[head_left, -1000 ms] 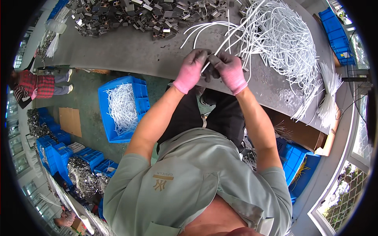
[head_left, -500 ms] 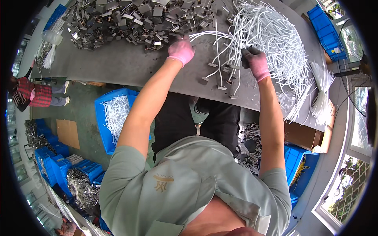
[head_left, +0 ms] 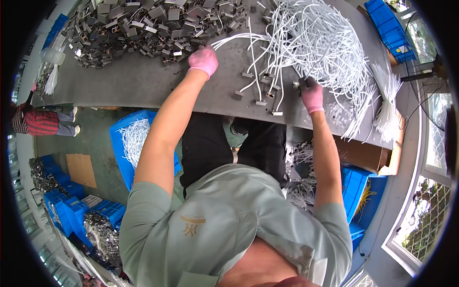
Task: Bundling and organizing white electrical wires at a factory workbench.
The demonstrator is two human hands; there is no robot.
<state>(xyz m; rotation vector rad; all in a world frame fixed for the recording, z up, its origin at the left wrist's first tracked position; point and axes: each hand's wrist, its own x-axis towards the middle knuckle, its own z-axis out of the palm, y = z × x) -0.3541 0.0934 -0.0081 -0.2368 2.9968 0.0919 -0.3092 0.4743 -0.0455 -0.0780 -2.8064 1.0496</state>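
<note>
My left hand (head_left: 204, 60), in a pink glove, is closed at the near edge of a heap of grey metal pieces (head_left: 158, 28). White cables (head_left: 244, 36) run from its fingers to the large tangle of white cables (head_left: 320, 43). My right hand (head_left: 311, 94), in a pink glove with dark fingertips, is closed in front of that tangle. A white cable leads to its fingers, and a small metallic bit shows beside them; the grip itself is partly hidden. Between my hands, several cables with small metal blocks (head_left: 260, 102) on their ends lie on the grey table (head_left: 143, 86).
A tied white cable bundle (head_left: 388, 103) hangs at the table's right end, near a cardboard box (head_left: 366, 155). A blue crate (head_left: 122, 158) with white cables stands on the floor at left. More blue crates (head_left: 71, 210) sit farther left. A person (head_left: 40, 120) stands at far left.
My right hand has moved nearer to me, down toward the table's front edge. My left hand has shifted slightly left and nearer. The whole view has shifted a little.
</note>
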